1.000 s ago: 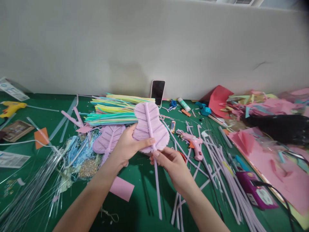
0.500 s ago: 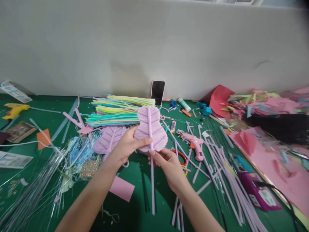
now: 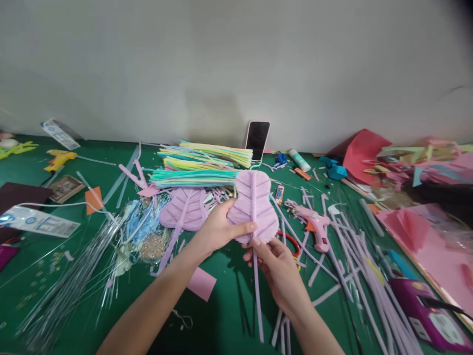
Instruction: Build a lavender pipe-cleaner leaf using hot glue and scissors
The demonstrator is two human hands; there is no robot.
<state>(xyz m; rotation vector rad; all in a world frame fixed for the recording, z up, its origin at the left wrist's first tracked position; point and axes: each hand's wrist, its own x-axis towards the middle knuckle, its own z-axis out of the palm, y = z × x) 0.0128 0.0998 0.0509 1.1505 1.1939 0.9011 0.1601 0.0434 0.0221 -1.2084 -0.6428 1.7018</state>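
Between both hands is a lilac leaf made of pipe cleaners (image 3: pixel 263 207), held upright above the table, with raised veins and a long stem hanging straight down. My left hand (image 3: pixel 225 224) pinches its lower left side, the thumb lying across the midrib. At the leaf's base, my right hand (image 3: pixel 273 259) grips the top of the stem between thumb and fingers; some of its fingers are hidden behind. A second lilac leaf (image 3: pixel 183 209) lies on the table left of my left hand. Under my left forearm is a pink paper card (image 3: pixel 201 283).
Bundled coloured pipe cleaners (image 3: pixel 199 165) lie at the back beside a leaning phone (image 3: pixel 257 140). To the right are a pink glue gun (image 3: pixel 316 227), red-handled scissors (image 3: pixel 291 242), loose lilac pipe cleaners (image 3: pixel 373 291) and a purple device (image 3: pixel 424 315). Metal wires (image 3: pixel 70 281) spread at the left.
The view has turned left, so the whole table appears shifted rightward. Both hands keep their hold on the leaf, which sits at nearly the same tilt.
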